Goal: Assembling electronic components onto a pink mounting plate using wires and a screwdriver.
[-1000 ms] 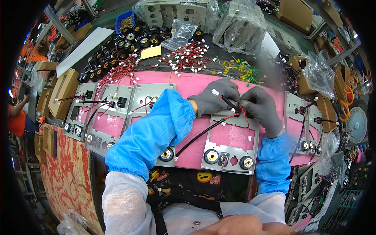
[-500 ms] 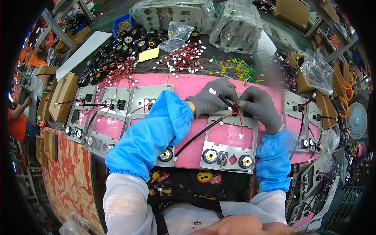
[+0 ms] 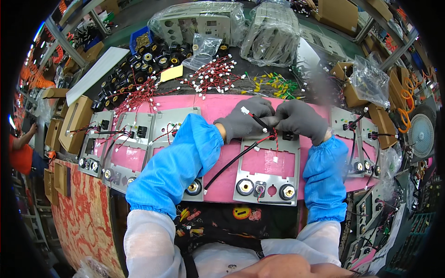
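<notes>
**Fingers of your right hand (image 3: 302,122) narrowed on a short black cable (image 3: 257,120), just above the gray panel (image 3: 272,179)**

Your right fingers are drawn together at the cable, while your left hand (image 3: 248,119) curls close beside them, its tips partly hidden, so I cannot tell whether they grip it too. You wear gray gloves and blue sleeves (image 3: 180,161). The cable's white plug (image 3: 244,110) sticks out in front of your left hand.

The panel lies on the pink mat (image 3: 221,157) in front of you, its top edge under your hands. A twisted red wire (image 3: 276,142) hangs over its large opening, ending in a white plug. A long black cable (image 3: 232,166) slants from below your fingers down past the panel's left edge. Two round brass-centered fittings (image 3: 244,186) sit in the panel's lower part, with a smaller part (image 3: 260,190) between them.

More gray panels lie to your left (image 3: 121,174) and right (image 3: 344,116). Behind the mat, the dark worktop carries black fittings (image 3: 147,57), a yellow slip of paper (image 3: 171,73), a heap of red wires (image 3: 213,77) with white plugs, and yellow and green lights (image 3: 277,85). Farther back are a blue bin (image 3: 140,40) and plastic-wrapped panels (image 3: 270,36). A fan (image 3: 422,130) stands far right; another person in orange (image 3: 20,152) is far left.
</notes>
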{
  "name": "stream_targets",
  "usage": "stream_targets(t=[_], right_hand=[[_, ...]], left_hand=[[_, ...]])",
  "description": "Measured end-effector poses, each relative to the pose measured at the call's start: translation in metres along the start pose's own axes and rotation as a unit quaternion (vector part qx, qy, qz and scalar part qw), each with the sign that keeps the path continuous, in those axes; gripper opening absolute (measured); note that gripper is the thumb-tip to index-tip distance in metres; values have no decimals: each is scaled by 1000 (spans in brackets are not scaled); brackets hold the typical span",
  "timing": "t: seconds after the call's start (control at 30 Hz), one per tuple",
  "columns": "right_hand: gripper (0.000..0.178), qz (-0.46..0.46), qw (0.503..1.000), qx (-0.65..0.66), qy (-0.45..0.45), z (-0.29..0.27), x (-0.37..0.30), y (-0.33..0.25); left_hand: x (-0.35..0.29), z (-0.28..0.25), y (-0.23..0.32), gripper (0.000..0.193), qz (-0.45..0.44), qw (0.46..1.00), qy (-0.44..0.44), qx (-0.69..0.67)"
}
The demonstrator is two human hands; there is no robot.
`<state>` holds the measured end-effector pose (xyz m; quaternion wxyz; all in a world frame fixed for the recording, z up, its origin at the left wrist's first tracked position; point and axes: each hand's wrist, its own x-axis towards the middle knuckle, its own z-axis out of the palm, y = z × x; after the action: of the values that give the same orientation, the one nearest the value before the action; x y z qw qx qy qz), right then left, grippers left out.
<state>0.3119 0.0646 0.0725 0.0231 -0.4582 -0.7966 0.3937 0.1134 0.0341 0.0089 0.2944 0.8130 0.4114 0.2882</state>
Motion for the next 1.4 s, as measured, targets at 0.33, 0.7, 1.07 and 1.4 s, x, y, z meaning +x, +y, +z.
stream_targets(t=[0.33, 0.7, 1.07, 1.4], right_hand=[[18, -11, 985, -171, 2, 5, 6, -15], [16, -292, 913, -223, 175, 29, -1, 11], [11, -295, 892, -310, 147, 33, 5, 14], [8, -309, 858, -366, 184, 45, 3, 9]], left_hand=[[-1, 3, -17, 19, 49, 999, 4, 17], [3, 14, -19, 26, 110, 990, 83, 21], [-2, -60, 11, 30, 11, 986, 115, -119], [-162, -186, 127, 22, 75, 917, 235, 313]])
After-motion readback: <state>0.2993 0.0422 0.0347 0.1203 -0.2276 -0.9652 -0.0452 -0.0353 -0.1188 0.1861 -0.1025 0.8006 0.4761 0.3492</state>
